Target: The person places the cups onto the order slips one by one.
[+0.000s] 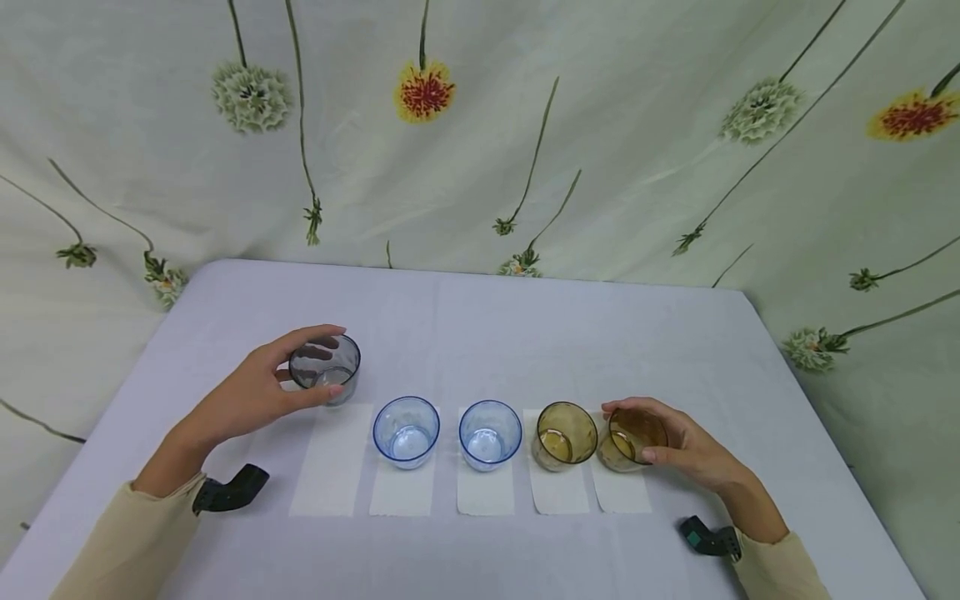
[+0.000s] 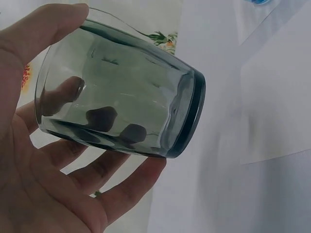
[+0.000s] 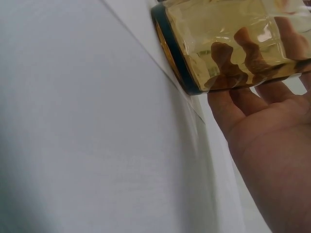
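My left hand (image 1: 262, 383) grips a smoky grey glass (image 1: 327, 385) round its side, thumb on the near side and fingers on the far side. In the left wrist view the grey glass (image 2: 131, 87) is clear of the white cloth, its thick base towards the table. My right hand (image 1: 690, 446) holds the rightmost amber glass (image 1: 619, 454) by its side. Its dark base edge shows in the right wrist view close above or on a paper strip; contact is unclear. Beside it stands another amber glass (image 1: 564, 446), upright.
Two blue glasses, a left one (image 1: 406, 442) and a right one (image 1: 491, 446), stand mid-row. Several white paper strips lie under the row, the leftmost strip (image 1: 326, 479) bare in front of the grey glass. A floral curtain (image 1: 480, 167) hangs behind the white-covered table (image 1: 480, 333).
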{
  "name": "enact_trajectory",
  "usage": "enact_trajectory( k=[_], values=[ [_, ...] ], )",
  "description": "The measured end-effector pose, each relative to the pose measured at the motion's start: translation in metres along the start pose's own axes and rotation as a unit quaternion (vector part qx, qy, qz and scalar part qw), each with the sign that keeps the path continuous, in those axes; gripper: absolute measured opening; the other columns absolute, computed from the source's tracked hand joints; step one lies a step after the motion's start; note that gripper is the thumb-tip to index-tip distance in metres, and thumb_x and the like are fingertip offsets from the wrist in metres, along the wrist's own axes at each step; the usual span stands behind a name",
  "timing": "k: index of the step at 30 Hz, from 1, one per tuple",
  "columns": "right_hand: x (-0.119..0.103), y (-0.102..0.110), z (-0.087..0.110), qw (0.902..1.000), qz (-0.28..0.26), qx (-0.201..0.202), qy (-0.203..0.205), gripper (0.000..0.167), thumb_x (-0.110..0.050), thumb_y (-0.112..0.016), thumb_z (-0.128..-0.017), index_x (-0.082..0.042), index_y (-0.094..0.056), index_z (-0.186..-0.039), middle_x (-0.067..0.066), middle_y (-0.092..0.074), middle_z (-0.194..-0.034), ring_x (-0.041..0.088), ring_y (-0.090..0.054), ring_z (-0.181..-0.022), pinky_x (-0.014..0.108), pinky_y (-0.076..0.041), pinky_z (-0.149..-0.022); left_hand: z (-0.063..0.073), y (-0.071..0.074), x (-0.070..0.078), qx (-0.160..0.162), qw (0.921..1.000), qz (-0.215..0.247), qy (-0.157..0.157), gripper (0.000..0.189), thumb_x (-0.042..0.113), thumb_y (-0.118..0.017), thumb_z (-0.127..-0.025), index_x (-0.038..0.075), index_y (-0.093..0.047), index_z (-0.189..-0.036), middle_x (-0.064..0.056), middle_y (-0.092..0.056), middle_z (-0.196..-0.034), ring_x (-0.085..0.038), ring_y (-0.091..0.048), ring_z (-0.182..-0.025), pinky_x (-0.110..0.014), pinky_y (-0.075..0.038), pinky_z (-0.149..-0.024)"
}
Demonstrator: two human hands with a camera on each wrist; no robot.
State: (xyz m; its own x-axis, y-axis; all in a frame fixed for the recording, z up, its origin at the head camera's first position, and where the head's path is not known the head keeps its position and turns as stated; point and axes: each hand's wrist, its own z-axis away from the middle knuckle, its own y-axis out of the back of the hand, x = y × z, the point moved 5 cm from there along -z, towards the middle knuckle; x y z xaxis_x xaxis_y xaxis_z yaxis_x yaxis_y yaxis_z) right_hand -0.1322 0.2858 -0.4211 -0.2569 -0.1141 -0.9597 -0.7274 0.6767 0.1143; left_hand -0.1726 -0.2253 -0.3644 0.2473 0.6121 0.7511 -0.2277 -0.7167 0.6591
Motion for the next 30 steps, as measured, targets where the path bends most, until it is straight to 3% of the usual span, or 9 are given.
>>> enact_trajectory(
  k=[4, 9, 21, 30],
  values=[
    [0.001, 0.0, 0.0, 1.0, 0.001, 0.004, -0.005, 0.06, 0.024, -0.045, -0.091, 0.013, -0.029, -0.148, 0.024, -0.038, -0.155, 0.022, -0.039, -0.146, 0.025, -0.032, -0.117, 0.004, -0.004, 0.004, -0.02, 0.9997, 0.002, -0.011, 0.07, 0.037, -0.079, -0.087, 0.03, -0.045, -0.148, -0.001, -0.055, -0.14, -0.022, -0.054, -0.119, -0.061, -0.045, -0.098],
    [0.001, 0.0, -0.001, 1.0, 0.001, 0.002, -0.002, 0.06, 0.023, -0.044, -0.091, 0.013, -0.029, -0.148, 0.025, -0.038, -0.155, 0.023, -0.039, -0.145, 0.025, -0.032, -0.117, 0.013, -0.007, 0.007, -0.034, 0.9993, -0.001, -0.017, 0.069, 0.039, -0.079, -0.086, 0.033, -0.046, -0.147, 0.002, -0.055, -0.141, -0.016, -0.054, -0.119, -0.064, -0.045, -0.098],
    [0.001, 0.0, -0.001, 1.0, 0.001, 0.001, -0.002, 0.059, 0.024, -0.045, -0.09, 0.013, -0.03, -0.147, 0.025, -0.039, -0.154, 0.024, -0.04, -0.145, 0.026, -0.032, -0.117, 0.028, -0.013, 0.012, -0.038, 0.9988, -0.002, -0.032, 0.066, 0.038, -0.081, -0.084, 0.039, -0.048, -0.141, 0.003, -0.059, -0.136, -0.015, -0.058, -0.112, -0.062, -0.049, -0.094],
    [0.001, 0.001, 0.0, 1.0, -0.002, 0.0, 0.002, 0.059, 0.024, -0.045, -0.09, 0.014, -0.03, -0.147, 0.025, -0.039, -0.154, 0.024, -0.04, -0.145, 0.025, -0.032, -0.117, 0.034, -0.018, 0.012, -0.041, 0.9986, 0.008, -0.031, 0.066, 0.038, -0.082, -0.083, 0.036, -0.049, -0.14, 0.003, -0.057, -0.137, -0.017, -0.058, -0.113, -0.063, -0.05, -0.092]
  ],
)
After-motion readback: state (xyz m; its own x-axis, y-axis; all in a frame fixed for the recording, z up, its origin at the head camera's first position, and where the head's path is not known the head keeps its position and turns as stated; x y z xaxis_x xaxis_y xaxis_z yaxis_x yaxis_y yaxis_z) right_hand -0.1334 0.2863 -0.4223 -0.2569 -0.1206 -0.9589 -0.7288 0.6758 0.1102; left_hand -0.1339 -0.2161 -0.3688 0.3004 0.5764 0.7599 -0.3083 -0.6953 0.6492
